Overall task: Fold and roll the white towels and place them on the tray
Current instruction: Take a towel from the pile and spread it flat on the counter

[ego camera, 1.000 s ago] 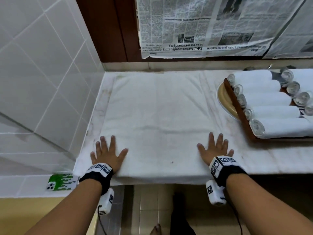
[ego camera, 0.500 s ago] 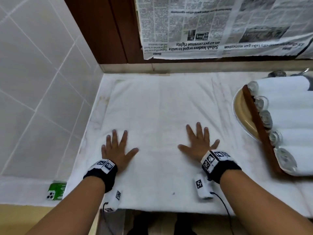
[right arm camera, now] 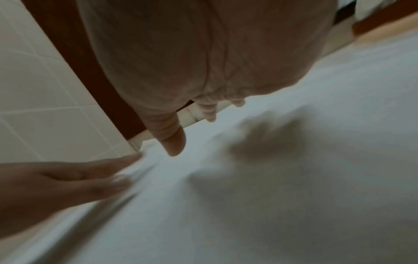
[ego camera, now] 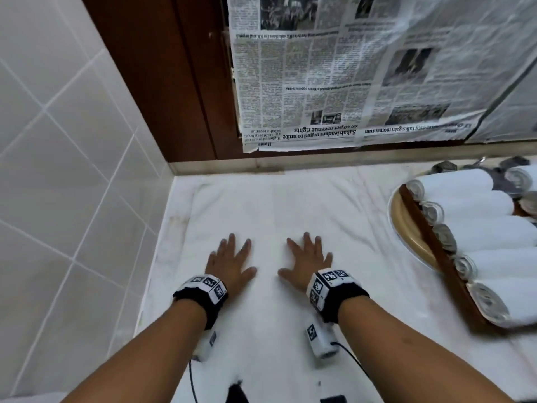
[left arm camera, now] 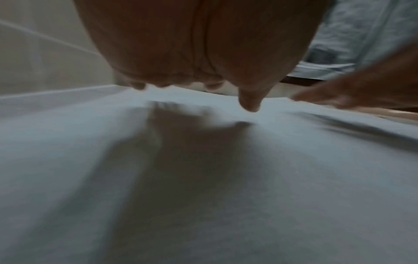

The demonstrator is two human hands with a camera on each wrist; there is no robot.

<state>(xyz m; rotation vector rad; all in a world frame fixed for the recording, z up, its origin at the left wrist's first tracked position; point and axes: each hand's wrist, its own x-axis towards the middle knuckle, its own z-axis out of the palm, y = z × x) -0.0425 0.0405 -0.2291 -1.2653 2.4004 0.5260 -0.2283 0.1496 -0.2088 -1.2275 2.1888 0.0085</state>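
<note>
A white towel [ego camera: 290,210] lies spread flat over the counter, from the back wall to the near edge. My left hand [ego camera: 232,257] lies palm down on its middle, fingers straight and spread. My right hand [ego camera: 308,258] lies flat beside it, a small gap between the two thumbs. The left wrist view shows the left hand [left arm camera: 203,71] just over the towel [left arm camera: 203,178], with the right hand [left arm camera: 353,92] at the right. In the right wrist view the right hand [right arm camera: 203,71] hovers close over the cloth [right arm camera: 294,178]. Several rolled white towels [ego camera: 479,228] fill the wooden tray [ego camera: 430,237] at the right.
A tiled wall [ego camera: 72,170] closes the left side. A brown wooden panel [ego camera: 174,82] and taped newspaper [ego camera: 363,77] stand behind the counter. A tan round plate [ego camera: 406,228] sits under the tray's left edge. More rolled towels [ego camera: 523,178] lie behind the tray.
Both hands have slid from the towel's near corners inward and forward until they lie side by side at its middle. The view has tilted up toward the wall.
</note>
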